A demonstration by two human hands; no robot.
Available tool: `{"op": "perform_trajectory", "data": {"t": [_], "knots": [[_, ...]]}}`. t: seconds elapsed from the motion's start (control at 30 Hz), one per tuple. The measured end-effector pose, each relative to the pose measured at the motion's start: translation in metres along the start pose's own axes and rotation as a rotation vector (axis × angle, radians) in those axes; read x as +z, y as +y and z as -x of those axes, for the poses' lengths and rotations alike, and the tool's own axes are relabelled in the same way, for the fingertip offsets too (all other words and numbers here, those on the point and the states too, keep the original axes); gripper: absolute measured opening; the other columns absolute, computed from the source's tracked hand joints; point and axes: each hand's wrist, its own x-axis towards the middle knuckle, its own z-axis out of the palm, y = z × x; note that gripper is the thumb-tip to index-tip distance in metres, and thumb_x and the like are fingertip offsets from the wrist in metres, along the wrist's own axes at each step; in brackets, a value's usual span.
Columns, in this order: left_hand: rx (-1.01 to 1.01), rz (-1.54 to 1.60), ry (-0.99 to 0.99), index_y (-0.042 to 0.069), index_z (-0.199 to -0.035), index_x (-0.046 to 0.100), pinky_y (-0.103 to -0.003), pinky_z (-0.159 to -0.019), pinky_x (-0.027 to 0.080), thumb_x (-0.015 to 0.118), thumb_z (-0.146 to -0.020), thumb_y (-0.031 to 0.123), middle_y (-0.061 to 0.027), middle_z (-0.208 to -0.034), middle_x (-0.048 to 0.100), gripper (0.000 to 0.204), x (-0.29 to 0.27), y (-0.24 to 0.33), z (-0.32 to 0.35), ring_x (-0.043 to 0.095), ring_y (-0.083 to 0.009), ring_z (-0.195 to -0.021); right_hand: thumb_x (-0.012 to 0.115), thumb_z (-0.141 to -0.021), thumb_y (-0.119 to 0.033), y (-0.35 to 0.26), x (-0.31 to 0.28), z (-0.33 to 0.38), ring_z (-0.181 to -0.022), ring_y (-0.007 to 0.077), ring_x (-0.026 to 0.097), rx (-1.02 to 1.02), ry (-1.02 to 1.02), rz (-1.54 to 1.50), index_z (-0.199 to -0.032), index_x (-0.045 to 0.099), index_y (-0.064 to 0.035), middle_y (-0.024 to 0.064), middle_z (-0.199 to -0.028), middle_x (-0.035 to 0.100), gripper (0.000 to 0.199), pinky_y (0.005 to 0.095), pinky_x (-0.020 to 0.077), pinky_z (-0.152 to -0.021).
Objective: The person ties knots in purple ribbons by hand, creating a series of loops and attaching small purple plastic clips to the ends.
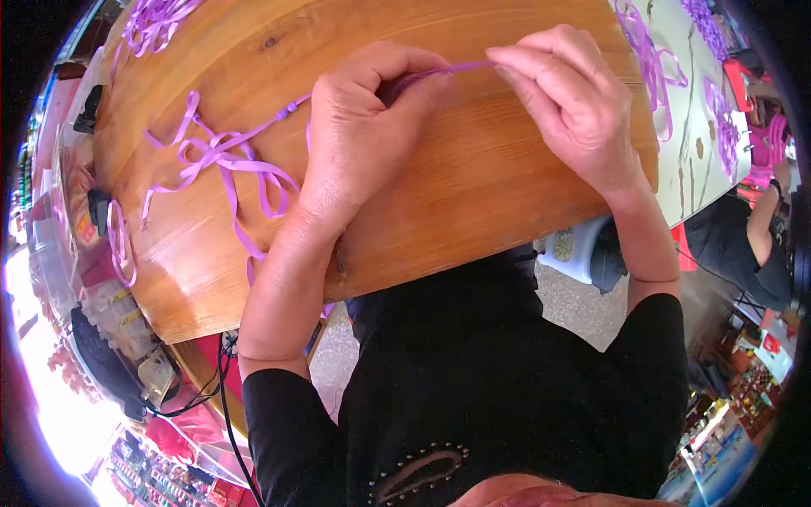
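Observation:
A narrow purple ribbon (469,66) is stretched between my two hands above the wooden table. My left hand (372,110) is closed on it, thumb and index finger pinching near the middle of the table. At the right, my right hand (570,97) pinches the ribbon's other end between thumb and fingertips. From my left hand the ribbon runs left to a small knot (285,111). Beyond that lies a loose tangle of purple ribbon (224,156), with several tails spread on the wood and one hanging toward the near edge.
The wooden table (473,186) has a curved left side. A purple ribbon bundle (156,21) lies far left, and a ribbon loop (122,245) at the left edge. More ribbons (650,63) lie on a white table (688,127) at right. Another person (735,245) sits there. Black cables (221,380) hang lower left.

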Motion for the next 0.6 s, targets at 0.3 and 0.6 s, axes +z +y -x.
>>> {"op": "perform_trajectory", "data": {"t": [0.3,0.6], "knots": [[0.126,-0.075,0.066,-0.002,-0.081,0.065,-0.02,-0.062,0.045,0.066,-0.079,0.002,-0.0013,-0.074,0.062,0.005,-0.002,0.009,0.0,0.057,-0.0064,-0.068,0.065,-0.074,0.005,-0.005,-0.003,0.002,-0.069,0.0148,0.053,0.095,-0.14,-0.053,-0.092,0.065,-0.0006,0.0062,-0.077,0.055,0.018,0.0267,0.0418,-0.06],[-0.162,0.746,0.052,0.003,-0.092,0.062,-0.018,-0.066,0.045,0.064,-0.082,0.0,0.0002,-0.078,0.062,0.011,0.011,-0.001,0.003,0.056,-0.0051,-0.073,0.057,-0.084,-0.002,-0.017,0.011,-0.006,-0.075,0.0097,0.052,0.684,-0.092,-1.331,-0.099,0.065,-0.0018,0.0044,-0.086,0.061,0.017,0.0222,0.0428,-0.07]]}}
